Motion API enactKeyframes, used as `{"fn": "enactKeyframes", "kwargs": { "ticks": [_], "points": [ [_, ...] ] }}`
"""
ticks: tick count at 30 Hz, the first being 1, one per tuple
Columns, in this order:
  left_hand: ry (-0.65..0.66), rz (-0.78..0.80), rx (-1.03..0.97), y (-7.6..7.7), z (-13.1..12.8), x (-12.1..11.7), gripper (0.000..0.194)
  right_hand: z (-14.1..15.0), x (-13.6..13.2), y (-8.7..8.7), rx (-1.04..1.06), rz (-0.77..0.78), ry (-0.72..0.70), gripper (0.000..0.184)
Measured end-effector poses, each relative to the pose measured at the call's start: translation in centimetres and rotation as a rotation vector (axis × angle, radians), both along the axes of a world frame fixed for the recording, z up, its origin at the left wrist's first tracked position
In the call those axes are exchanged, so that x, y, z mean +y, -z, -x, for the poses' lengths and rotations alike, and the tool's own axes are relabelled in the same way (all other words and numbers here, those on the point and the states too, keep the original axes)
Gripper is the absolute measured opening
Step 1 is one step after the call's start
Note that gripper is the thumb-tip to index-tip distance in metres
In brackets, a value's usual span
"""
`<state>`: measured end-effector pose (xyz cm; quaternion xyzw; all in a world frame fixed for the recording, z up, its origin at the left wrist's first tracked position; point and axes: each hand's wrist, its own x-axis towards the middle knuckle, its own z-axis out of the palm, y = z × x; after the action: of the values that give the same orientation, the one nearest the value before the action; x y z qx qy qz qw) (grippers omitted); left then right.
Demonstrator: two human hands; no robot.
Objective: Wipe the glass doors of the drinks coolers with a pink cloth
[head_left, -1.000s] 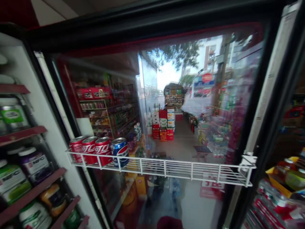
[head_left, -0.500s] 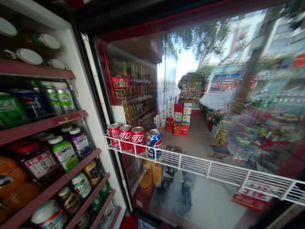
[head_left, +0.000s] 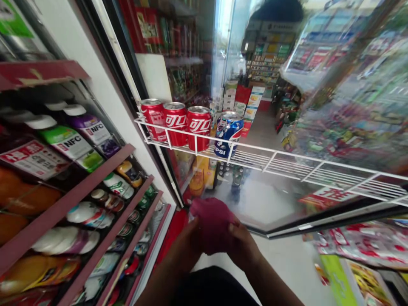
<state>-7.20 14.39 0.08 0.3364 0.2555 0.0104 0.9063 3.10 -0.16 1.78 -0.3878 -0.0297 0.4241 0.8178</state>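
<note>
Here we go, both hands low in the middle of your view! Your left hand [head_left: 183, 248] and your right hand [head_left: 244, 244] are curled in on a pink bundle [head_left: 212, 225], closing on it from either side, neither one open. It's soft and crumpled, bulging up between your hands, and it looks like cloth, though I can't call the material for certain.

Straight ahead and above your hands, a glass door [head_left: 264, 199] fills the view, its dark lower edge [head_left: 306, 225] just past your right hand. On it, a white wire rack [head_left: 287, 165] carries three red Coke cans [head_left: 177, 123] standing in a row, and right beside them, a blue Pepsi can [head_left: 228, 135] sits tilted!

Over to the left of your left hand, red shelves [head_left: 95, 182] run away in steps, with NFC juice bottles [head_left: 68, 142] up high and more bottles packed in lower down. Out to the right of your right hand and a little above it, shiny red-and-white packets [head_left: 360, 242] lie in a heap. Far ahead, through the glass, stacked boxes [head_left: 242, 102] stand on the shop floor.
</note>
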Motion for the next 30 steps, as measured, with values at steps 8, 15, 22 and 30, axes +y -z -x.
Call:
{"fn": "enactKeyframes", "kwargs": {
  "ticks": [8, 15, 22, 30],
  "points": [
    [-0.057, -0.114, 0.121, 0.7, 1.5, 4.3, 0.061, 1.1, 0.4, 2.5, -0.056, 0.126, 0.043, 0.062],
    [-0.027, -0.326, 0.213, 2.9, 2.2, 6.6, 0.078, 2.7, 1.0, 5.5, -0.172, 0.362, 0.153, 0.037],
    [0.162, -0.601, 0.203, 3.6, 2.9, 7.8, 0.073, 4.6, -0.1, 8.3, -0.602, 0.676, 0.12, 0.063],
    [0.18, -0.911, 0.272, 3.9, 4.4, 6.0, 0.048, 3.5, -1.2, 7.0, -1.009, 0.89, -0.091, 0.025]
  ]
}}
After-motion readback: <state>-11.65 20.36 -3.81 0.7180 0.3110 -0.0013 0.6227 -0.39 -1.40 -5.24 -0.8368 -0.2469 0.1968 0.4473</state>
